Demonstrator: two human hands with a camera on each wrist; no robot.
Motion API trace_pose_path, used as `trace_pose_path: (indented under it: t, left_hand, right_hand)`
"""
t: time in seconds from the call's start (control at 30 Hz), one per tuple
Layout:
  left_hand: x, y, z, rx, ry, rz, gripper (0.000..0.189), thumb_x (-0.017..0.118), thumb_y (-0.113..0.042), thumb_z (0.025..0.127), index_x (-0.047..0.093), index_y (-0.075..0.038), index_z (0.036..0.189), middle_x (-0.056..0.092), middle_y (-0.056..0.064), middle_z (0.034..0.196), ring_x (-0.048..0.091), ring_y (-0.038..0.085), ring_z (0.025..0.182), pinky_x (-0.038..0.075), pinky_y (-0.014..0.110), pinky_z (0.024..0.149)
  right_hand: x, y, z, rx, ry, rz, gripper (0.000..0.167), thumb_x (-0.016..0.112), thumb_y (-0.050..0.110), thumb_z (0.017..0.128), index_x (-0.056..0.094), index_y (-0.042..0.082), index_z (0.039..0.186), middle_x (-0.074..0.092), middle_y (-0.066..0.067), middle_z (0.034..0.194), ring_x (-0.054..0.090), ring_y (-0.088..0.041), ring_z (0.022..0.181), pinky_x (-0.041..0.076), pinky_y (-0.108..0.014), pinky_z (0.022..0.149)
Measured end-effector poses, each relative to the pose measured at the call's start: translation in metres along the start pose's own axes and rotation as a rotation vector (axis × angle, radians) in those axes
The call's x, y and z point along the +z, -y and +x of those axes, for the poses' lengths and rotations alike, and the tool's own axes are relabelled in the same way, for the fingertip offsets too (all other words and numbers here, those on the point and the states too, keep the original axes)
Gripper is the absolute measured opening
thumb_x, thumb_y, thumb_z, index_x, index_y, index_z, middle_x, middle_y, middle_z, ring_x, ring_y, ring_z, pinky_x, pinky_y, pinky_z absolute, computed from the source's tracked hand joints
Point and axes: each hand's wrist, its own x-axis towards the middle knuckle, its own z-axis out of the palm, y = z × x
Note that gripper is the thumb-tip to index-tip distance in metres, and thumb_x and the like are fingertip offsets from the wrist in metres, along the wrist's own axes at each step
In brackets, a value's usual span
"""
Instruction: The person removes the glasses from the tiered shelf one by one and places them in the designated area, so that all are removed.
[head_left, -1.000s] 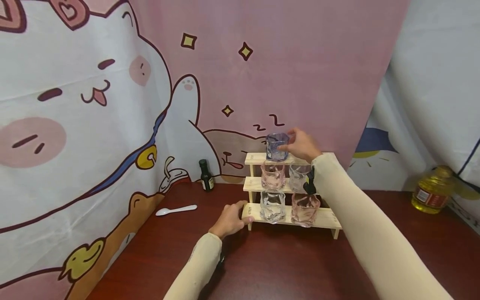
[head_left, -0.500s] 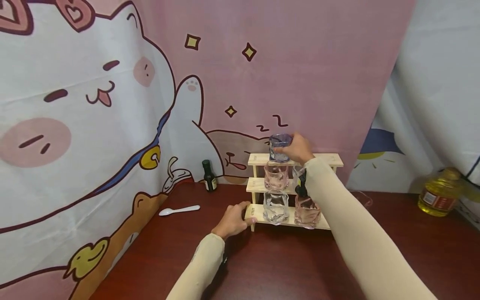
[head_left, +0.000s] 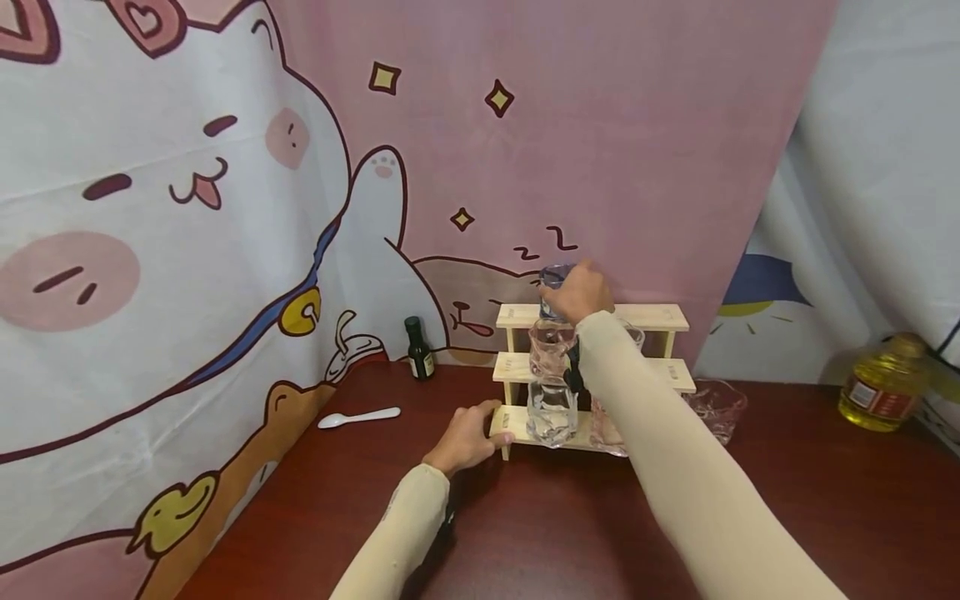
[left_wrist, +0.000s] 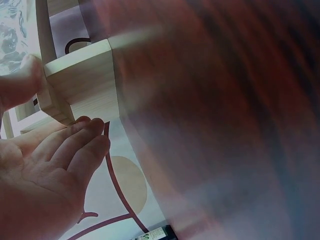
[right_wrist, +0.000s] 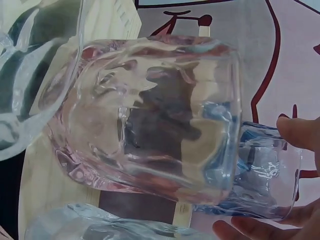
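A three-tier wooden stand (head_left: 516, 315) holds several wavy drinking glasses. On the left part of its top tier is a blue glass (head_left: 551, 280), which my right hand (head_left: 587, 292) grips from the right; the right wrist view shows thumb and fingers on opposite sides of this blue glass (right_wrist: 260, 172). Below it are a pink glass (head_left: 549, 343) and a clear glass (head_left: 552, 412). My right sleeve partly hides another pink glass (head_left: 603, 425) and a clear one (head_left: 636, 333). My left hand (head_left: 463, 440) holds the bottom tier's left end, thumb on the board (left_wrist: 90, 65).
Another pink glass (head_left: 722, 407) stands right of the stand on the dark red table (head_left: 525, 525). A white spoon (head_left: 360, 418) and a small dark bottle (head_left: 418, 350) are at the left, an oil bottle (head_left: 883, 385) at the far right. A printed curtain (head_left: 637, 150) hangs behind.
My right hand and forearm have shifted left around the blue glass, uncovering the stand's right end and the pink glass beside it. My left hand stays on the bottom tier.
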Motion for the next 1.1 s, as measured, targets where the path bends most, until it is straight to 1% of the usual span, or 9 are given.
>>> trace_pose_path:
  t: [0.1, 0.2, 0.27, 0.43, 0.6, 0.7, 0.83, 0.97, 1.1]
  left_hand:
    - [0.000, 0.000, 0.000, -0.001, -0.001, 0.007, 0.060, 0.077, -0.026, 0.089, 0.055, -0.001, 0.140, 0.066, 0.016, 0.132, 0.064, 0.032, 0.117, 0.052, 0.046, 0.099]
    - [0.000, 0.001, 0.000, 0.002, -0.002, 0.014, 0.060, 0.077, -0.026, 0.090, 0.055, -0.002, 0.140, 0.067, 0.016, 0.131, 0.065, 0.030, 0.115, 0.052, 0.046, 0.099]
    - [0.000, 0.001, 0.000, 0.002, 0.000, 0.014, 0.060, 0.077, -0.026, 0.090, 0.055, -0.002, 0.140, 0.067, 0.015, 0.130, 0.065, 0.030, 0.115, 0.052, 0.045, 0.098]
    - [0.001, 0.002, 0.002, 0.014, -0.005, 0.016, 0.060, 0.077, -0.026, 0.089, 0.055, 0.000, 0.139, 0.068, 0.015, 0.129, 0.066, 0.031, 0.114, 0.052, 0.045, 0.098]
    - [0.001, 0.003, 0.003, 0.023, -0.015, 0.020, 0.060, 0.077, -0.027, 0.089, 0.056, -0.001, 0.139, 0.068, 0.016, 0.129, 0.065, 0.033, 0.115, 0.052, 0.046, 0.098]
    - [0.001, 0.003, 0.002, 0.015, -0.003, 0.019, 0.060, 0.077, -0.026, 0.089, 0.055, -0.001, 0.139, 0.067, 0.017, 0.129, 0.065, 0.033, 0.115, 0.052, 0.046, 0.098]
    - [0.002, 0.003, 0.000, 0.004, 0.002, 0.021, 0.059, 0.078, -0.025, 0.089, 0.056, -0.002, 0.138, 0.067, 0.016, 0.129, 0.065, 0.032, 0.114, 0.052, 0.046, 0.098]
    - [0.003, 0.004, 0.000, 0.004, 0.001, 0.023, 0.059, 0.078, -0.026, 0.089, 0.056, -0.002, 0.138, 0.068, 0.016, 0.128, 0.066, 0.030, 0.111, 0.053, 0.045, 0.096]
    - [0.003, 0.002, 0.000, 0.005, -0.002, 0.014, 0.059, 0.078, -0.026, 0.089, 0.056, -0.002, 0.139, 0.068, 0.016, 0.129, 0.066, 0.030, 0.110, 0.053, 0.044, 0.096]
  right_hand:
    - [0.003, -0.001, 0.003, -0.001, -0.010, 0.004, 0.087, 0.065, 0.051, 0.091, 0.029, -0.006, 0.147, 0.053, -0.032, 0.135, 0.056, -0.049, 0.122, 0.050, -0.062, 0.096]
    - [0.003, -0.003, 0.003, -0.007, 0.002, 0.042, 0.088, 0.066, 0.050, 0.091, 0.029, -0.006, 0.148, 0.053, -0.032, 0.135, 0.056, -0.049, 0.123, 0.050, -0.060, 0.098]
    - [0.001, -0.006, 0.003, -0.009, 0.012, 0.075, 0.086, 0.068, 0.048, 0.091, 0.032, -0.006, 0.146, 0.054, -0.031, 0.134, 0.057, -0.047, 0.122, 0.050, -0.058, 0.099]
    - [-0.006, -0.011, 0.002, -0.005, 0.024, 0.192, 0.077, 0.074, 0.039, 0.087, 0.042, -0.006, 0.141, 0.055, -0.027, 0.136, 0.056, -0.041, 0.121, 0.050, -0.053, 0.102]
    - [-0.010, -0.016, 0.003, 0.002, 0.016, 0.321, 0.072, 0.075, 0.027, 0.085, 0.043, -0.006, 0.140, 0.053, -0.027, 0.137, 0.053, -0.041, 0.123, 0.048, -0.053, 0.106]
    - [-0.010, -0.020, 0.004, -0.003, 0.009, 0.311, 0.073, 0.075, 0.026, 0.086, 0.040, -0.007, 0.141, 0.051, -0.029, 0.138, 0.052, -0.043, 0.126, 0.046, -0.053, 0.108]
    - [-0.008, -0.023, 0.004, -0.024, 0.002, 0.242, 0.078, 0.074, 0.032, 0.088, 0.036, -0.008, 0.144, 0.049, -0.030, 0.140, 0.050, -0.046, 0.129, 0.045, -0.054, 0.109]
    - [-0.006, -0.024, 0.003, -0.006, -0.002, 0.228, 0.084, 0.076, 0.037, 0.087, 0.034, -0.005, 0.147, 0.047, -0.029, 0.143, 0.049, -0.046, 0.131, 0.044, -0.055, 0.109]
    - [-0.006, -0.023, 0.004, 0.012, -0.016, 0.238, 0.083, 0.077, 0.037, 0.086, 0.036, -0.003, 0.146, 0.049, -0.028, 0.142, 0.052, -0.045, 0.129, 0.047, -0.055, 0.107]
